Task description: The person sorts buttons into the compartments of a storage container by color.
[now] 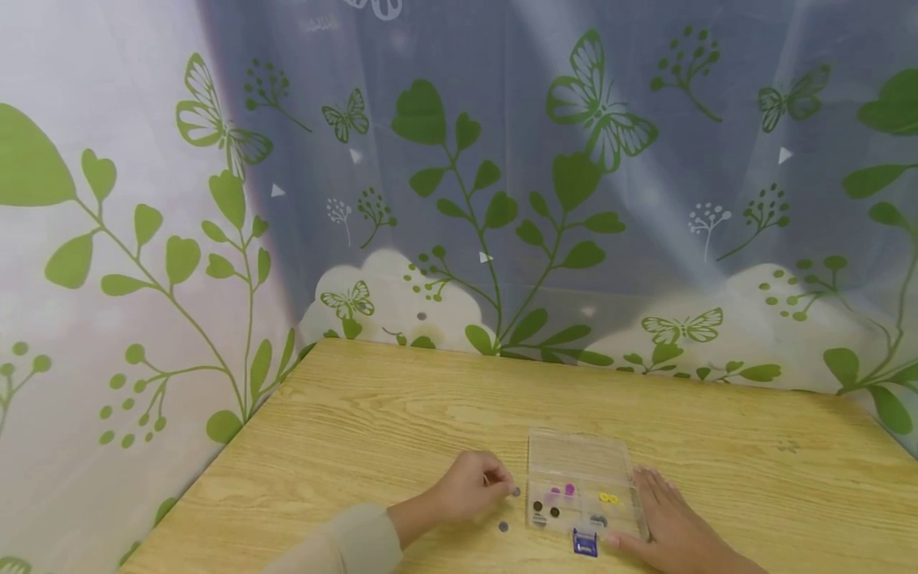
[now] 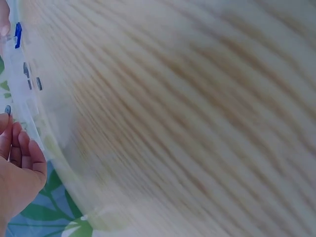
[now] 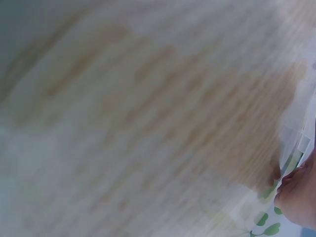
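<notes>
Between the thumb and fingertips of my left hand [image 1: 473,484] is a small grey button [image 1: 516,492], held just left of a clear plastic compartment box [image 1: 579,526]. The same button [image 2: 8,110] shows at the fingertips in the left wrist view. My right hand [image 1: 670,522] rests against the box's right side, fingers straight along it and thumb by the front corner. Inside the compartments lie magenta buttons [image 1: 570,489], yellow buttons [image 1: 609,498], dark buttons [image 1: 538,506] and grey buttons [image 1: 598,520]. Another grey button [image 1: 504,527] lies on the table, left of the box.
The box's transparent lid [image 1: 577,453] is folded back, away from me. A blue latch [image 1: 585,543] sticks out at the front. Under everything is a wood-grain table [image 1: 402,414], bordered behind and on the left by a leaf-and-butterfly curtain [image 1: 459,199].
</notes>
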`<act>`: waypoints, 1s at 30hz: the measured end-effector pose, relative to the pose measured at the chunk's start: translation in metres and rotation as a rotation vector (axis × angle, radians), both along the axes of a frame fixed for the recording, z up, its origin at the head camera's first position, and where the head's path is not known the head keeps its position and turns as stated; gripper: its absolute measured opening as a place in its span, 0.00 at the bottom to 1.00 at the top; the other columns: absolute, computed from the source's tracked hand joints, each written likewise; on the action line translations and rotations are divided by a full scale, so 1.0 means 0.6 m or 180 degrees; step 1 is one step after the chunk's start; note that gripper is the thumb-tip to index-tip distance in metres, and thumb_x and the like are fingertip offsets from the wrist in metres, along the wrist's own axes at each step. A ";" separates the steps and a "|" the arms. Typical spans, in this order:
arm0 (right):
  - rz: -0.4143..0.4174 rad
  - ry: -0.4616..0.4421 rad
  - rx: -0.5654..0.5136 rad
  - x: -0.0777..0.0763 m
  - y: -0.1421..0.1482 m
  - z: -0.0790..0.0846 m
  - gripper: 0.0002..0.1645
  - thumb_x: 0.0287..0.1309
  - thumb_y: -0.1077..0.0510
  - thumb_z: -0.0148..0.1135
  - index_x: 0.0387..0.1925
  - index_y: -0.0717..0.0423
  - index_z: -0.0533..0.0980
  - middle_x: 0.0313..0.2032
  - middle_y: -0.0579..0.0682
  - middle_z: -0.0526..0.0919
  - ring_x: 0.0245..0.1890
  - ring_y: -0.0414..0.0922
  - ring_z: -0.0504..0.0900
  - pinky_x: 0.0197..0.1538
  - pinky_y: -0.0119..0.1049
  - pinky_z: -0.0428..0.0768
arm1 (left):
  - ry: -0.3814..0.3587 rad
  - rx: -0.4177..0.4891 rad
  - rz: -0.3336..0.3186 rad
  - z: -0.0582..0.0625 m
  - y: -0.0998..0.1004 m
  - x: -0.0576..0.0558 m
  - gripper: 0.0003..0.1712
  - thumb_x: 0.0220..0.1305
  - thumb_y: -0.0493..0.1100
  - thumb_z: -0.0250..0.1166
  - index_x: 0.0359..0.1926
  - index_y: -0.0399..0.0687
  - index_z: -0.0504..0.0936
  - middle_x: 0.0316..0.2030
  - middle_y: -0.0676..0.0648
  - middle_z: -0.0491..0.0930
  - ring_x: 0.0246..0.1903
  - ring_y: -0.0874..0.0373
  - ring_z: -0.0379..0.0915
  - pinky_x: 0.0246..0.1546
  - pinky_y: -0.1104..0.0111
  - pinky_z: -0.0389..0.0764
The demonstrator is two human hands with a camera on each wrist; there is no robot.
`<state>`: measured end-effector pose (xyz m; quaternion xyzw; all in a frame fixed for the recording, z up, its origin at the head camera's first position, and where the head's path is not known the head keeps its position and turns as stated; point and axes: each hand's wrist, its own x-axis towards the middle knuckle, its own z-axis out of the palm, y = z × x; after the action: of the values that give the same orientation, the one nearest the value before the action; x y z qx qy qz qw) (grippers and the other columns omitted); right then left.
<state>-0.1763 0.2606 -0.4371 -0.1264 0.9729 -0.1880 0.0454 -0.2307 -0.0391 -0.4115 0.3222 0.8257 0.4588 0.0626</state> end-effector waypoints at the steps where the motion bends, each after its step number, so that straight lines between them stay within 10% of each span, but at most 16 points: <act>1: 0.0007 0.0003 0.0004 0.000 0.000 0.000 0.62 0.53 0.31 0.54 0.64 0.81 0.49 0.65 0.78 0.51 0.65 0.72 0.49 0.65 0.66 0.49 | 0.0008 0.0000 0.0002 0.000 0.002 0.000 0.05 0.58 0.34 0.62 0.28 0.36 0.82 0.28 0.44 0.81 0.27 0.73 0.68 0.31 0.81 0.74; 30: -0.0015 -0.0170 -0.0085 -0.004 0.001 0.000 0.62 0.54 0.31 0.54 0.64 0.81 0.46 0.65 0.78 0.48 0.66 0.73 0.45 0.65 0.67 0.46 | -0.0105 0.0211 0.0024 0.013 0.079 0.011 0.03 0.56 0.33 0.64 0.28 0.36 0.83 0.26 0.47 0.79 0.25 0.74 0.67 0.28 0.83 0.73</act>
<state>-0.1787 0.2612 -0.4370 -0.1197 0.9691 -0.2043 0.0692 -0.2242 0.0083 -0.4038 0.3134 0.8101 0.4914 0.0638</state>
